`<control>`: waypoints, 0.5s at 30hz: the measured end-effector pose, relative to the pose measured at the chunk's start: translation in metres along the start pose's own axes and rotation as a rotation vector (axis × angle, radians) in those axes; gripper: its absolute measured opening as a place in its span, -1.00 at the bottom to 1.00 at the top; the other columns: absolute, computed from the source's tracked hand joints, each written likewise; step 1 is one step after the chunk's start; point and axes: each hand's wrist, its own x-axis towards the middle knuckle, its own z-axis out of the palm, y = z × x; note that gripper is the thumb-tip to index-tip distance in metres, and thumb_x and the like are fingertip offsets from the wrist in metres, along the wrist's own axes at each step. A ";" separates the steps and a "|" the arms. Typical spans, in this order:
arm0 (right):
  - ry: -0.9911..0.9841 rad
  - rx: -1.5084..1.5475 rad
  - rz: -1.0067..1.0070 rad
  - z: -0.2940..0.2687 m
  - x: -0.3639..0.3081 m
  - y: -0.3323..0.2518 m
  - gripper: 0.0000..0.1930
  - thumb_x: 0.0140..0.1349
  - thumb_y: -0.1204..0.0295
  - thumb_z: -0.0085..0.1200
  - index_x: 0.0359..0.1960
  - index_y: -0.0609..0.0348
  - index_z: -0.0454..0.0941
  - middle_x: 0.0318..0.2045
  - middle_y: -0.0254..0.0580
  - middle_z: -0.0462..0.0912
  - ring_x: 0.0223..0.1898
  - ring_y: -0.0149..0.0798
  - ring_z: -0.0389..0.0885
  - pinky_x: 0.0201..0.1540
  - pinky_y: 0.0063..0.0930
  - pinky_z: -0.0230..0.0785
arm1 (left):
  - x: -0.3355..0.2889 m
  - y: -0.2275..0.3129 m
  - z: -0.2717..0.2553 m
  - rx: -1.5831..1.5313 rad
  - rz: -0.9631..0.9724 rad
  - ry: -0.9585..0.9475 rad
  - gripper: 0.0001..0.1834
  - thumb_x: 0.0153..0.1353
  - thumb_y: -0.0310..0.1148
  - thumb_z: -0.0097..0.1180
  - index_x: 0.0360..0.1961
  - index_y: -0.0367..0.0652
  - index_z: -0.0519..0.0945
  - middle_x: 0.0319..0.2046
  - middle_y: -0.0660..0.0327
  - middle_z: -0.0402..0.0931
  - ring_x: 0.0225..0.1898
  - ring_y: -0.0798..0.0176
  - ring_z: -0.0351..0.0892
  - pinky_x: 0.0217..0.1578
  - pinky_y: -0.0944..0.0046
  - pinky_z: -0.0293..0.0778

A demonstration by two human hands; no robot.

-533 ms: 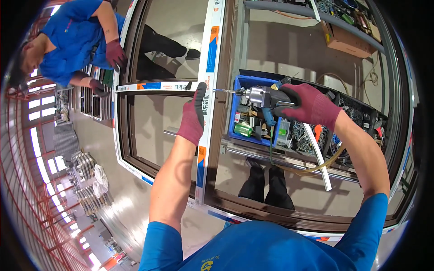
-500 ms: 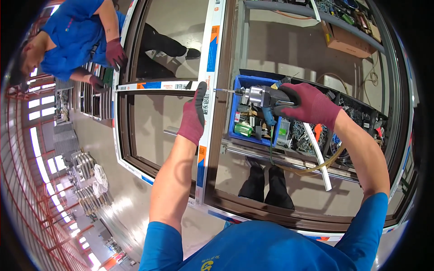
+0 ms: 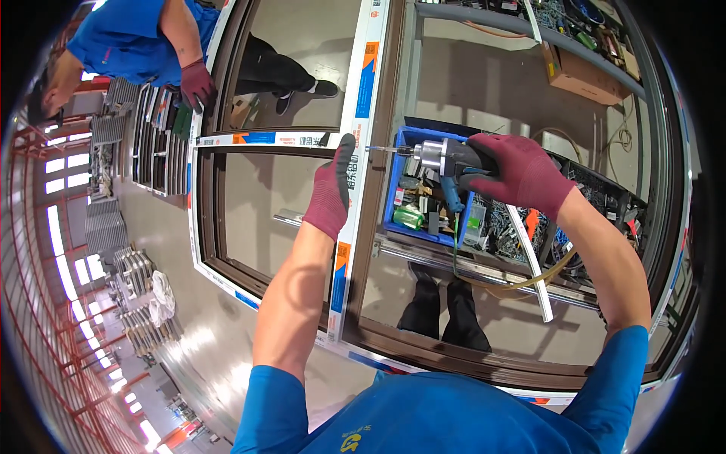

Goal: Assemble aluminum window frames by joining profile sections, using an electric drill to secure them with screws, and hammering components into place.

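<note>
Grasping a power drill (image 3: 452, 159), the right hand (image 3: 522, 174) aims it left at the white-filmed frame mullion (image 3: 364, 94); the left hand (image 3: 334, 186), grip indeterminable, touches the mullion.

Toward twelve o'clock, the white upright (image 3: 356, 216) bears dark characters (image 3: 351, 170) and an orange-and-blue label (image 3: 367, 83); the crossbar (image 3: 215, 141), toward ten, a similar label (image 3: 255, 138). At six, the blue shirt (image 3: 454, 408) carries a yellow emblem (image 3: 351, 442).

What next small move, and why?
I'd probably ease the silver-black power drill left: the maroon-gloved right hand grips it, its metal bit points at the white-faced bar, and the maroon-gloved left hand lies against that bar; contact unclear.
</note>
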 end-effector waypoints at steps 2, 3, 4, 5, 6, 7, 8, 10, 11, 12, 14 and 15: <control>0.008 -0.025 -0.015 0.002 0.002 -0.002 -0.34 0.12 0.15 0.45 0.23 0.17 0.55 -0.02 0.13 0.71 0.01 0.21 0.69 0.14 0.00 0.53 | -0.007 0.004 0.009 -0.044 0.040 0.008 -0.41 0.28 0.32 0.34 -0.29 -0.07 0.72 -0.53 0.36 0.57 -0.57 0.40 0.51 -0.51 0.30 0.42; 0.021 -0.034 -0.041 0.003 0.002 -0.003 -0.33 0.13 0.14 0.45 0.23 0.17 0.54 -0.03 0.13 0.71 0.01 0.21 0.69 0.12 0.00 0.54 | -0.011 0.006 0.014 -0.067 0.068 0.022 -0.36 0.22 0.38 0.35 -0.43 -0.04 0.65 -0.60 0.38 0.47 -0.63 0.39 0.41 -0.56 0.26 0.32; 0.025 -0.042 -0.065 0.006 0.004 -0.003 -0.32 0.13 0.13 0.46 0.24 0.18 0.52 -0.04 0.12 0.71 0.00 0.21 0.69 0.11 0.00 0.54 | -0.012 0.006 0.017 -0.092 0.088 0.037 -0.30 0.16 0.45 0.36 -0.58 -0.01 0.57 -0.67 0.39 0.37 -0.68 0.38 0.32 -0.62 0.22 0.22; 0.019 -0.041 -0.061 0.008 0.006 -0.003 -0.32 0.13 0.13 0.46 0.24 0.18 0.52 -0.04 0.12 0.71 0.00 0.21 0.69 0.11 0.00 0.54 | -0.008 0.002 0.015 -0.092 0.081 0.036 -0.30 0.16 0.45 0.36 -0.58 -0.01 0.57 -0.67 0.39 0.37 -0.68 0.38 0.32 -0.62 0.22 0.22; 0.011 -0.036 -0.059 0.010 0.008 -0.003 -0.30 0.13 0.12 0.46 0.25 0.18 0.52 -0.04 0.12 0.71 -0.01 0.21 0.69 0.10 -0.01 0.55 | -0.005 0.000 0.011 -0.060 0.076 0.021 -0.30 0.18 0.44 0.36 -0.57 -0.03 0.58 -0.66 0.39 0.40 -0.67 0.38 0.35 -0.61 0.23 0.25; 0.011 -0.030 -0.065 0.009 0.010 -0.006 -0.29 0.13 0.11 0.47 0.26 0.18 0.51 -0.05 0.12 0.71 -0.01 0.21 0.70 0.09 -0.03 0.56 | -0.005 0.000 0.007 -0.027 0.080 0.011 -0.31 0.19 0.42 0.36 -0.55 -0.04 0.60 -0.64 0.38 0.42 -0.65 0.38 0.37 -0.59 0.24 0.27; 0.011 -0.029 -0.070 0.008 0.011 -0.009 -0.29 0.13 0.11 0.47 0.26 0.18 0.51 -0.05 0.12 0.71 -0.01 0.21 0.70 0.09 -0.03 0.56 | -0.004 0.000 0.005 -0.028 0.082 0.015 -0.31 0.19 0.42 0.36 -0.55 -0.04 0.60 -0.64 0.38 0.42 -0.65 0.38 0.37 -0.59 0.24 0.27; -0.005 -0.053 -0.043 0.007 0.011 -0.012 -0.28 0.12 0.10 0.47 0.26 0.18 0.50 -0.05 0.11 0.71 -0.02 0.21 0.70 0.07 -0.04 0.57 | -0.007 0.002 0.007 -0.020 0.080 0.034 -0.32 0.21 0.41 0.34 -0.51 -0.06 0.64 -0.62 0.37 0.46 -0.62 0.38 0.42 -0.56 0.26 0.31; -0.005 -0.054 -0.040 0.007 0.010 -0.011 -0.28 0.12 0.10 0.47 0.26 0.18 0.50 -0.05 0.11 0.71 -0.02 0.21 0.70 0.07 -0.04 0.57 | -0.010 0.006 0.010 -0.020 0.080 0.030 -0.32 0.21 0.41 0.34 -0.51 -0.06 0.64 -0.62 0.37 0.46 -0.62 0.38 0.42 -0.56 0.26 0.31; 0.017 -0.052 -0.059 0.007 0.010 -0.010 -0.27 0.12 0.10 0.47 0.27 0.18 0.50 -0.04 0.11 0.70 -0.02 0.22 0.70 0.08 -0.04 0.56 | -0.015 0.009 0.013 -0.016 0.090 0.023 -0.32 0.23 0.41 0.33 -0.48 -0.07 0.67 -0.61 0.36 0.48 -0.61 0.39 0.43 -0.56 0.26 0.31; 0.042 -0.049 -0.081 0.008 0.009 -0.011 -0.27 0.12 0.10 0.47 0.27 0.18 0.50 -0.04 0.11 0.70 -0.03 0.22 0.70 0.08 -0.04 0.56 | -0.021 0.013 0.015 -0.011 0.102 0.017 -0.33 0.24 0.40 0.32 -0.44 -0.08 0.70 -0.60 0.36 0.51 -0.61 0.39 0.44 -0.55 0.27 0.32; 0.043 -0.055 -0.076 0.008 0.008 -0.012 -0.27 0.12 0.10 0.48 0.27 0.18 0.51 -0.04 0.11 0.70 -0.03 0.22 0.70 0.07 -0.04 0.56 | -0.021 0.013 0.015 0.010 0.093 0.022 -0.32 0.25 0.41 0.30 -0.42 -0.09 0.72 -0.58 0.36 0.53 -0.61 0.40 0.45 -0.55 0.26 0.32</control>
